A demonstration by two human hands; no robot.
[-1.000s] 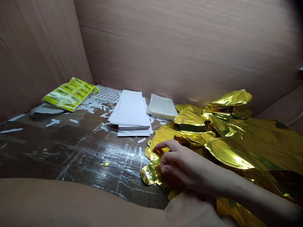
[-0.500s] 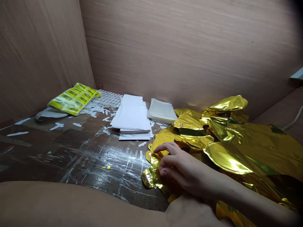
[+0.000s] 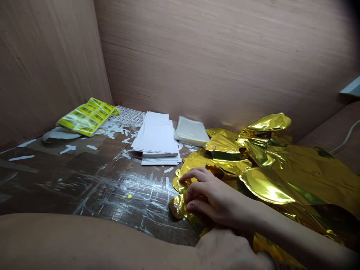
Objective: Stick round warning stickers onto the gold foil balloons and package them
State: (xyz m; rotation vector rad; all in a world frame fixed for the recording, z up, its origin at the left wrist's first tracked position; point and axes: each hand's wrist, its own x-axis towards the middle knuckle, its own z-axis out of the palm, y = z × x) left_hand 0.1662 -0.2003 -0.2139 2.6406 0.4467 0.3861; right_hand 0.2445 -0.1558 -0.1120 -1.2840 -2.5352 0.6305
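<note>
A pile of crumpled gold foil balloons (image 3: 281, 180) covers the right half of the dark, scratched table (image 3: 84, 180). My right hand (image 3: 213, 197) lies on the pile's near left edge. Its fingers curl around the rim of one gold foil piece (image 3: 178, 208), with the thumb tucked under it. My left forearm stretches across the bottom of the view. My left hand (image 3: 233, 251) rests against the foil just below the right hand, back turned up and fingers hidden.
A stack of white paper sheets (image 3: 156, 135) and a stack of clear bags (image 3: 191, 131) lie behind the foil. Yellow barcode label sheets (image 3: 87, 116) sit at the far left, with white paper scraps around them. Brown board walls (image 3: 225, 56) close in the left and back sides.
My right hand's fingers have curled tighter on the foil edge and drawn it slightly toward me. My left hand has come further into view at the bottom.
</note>
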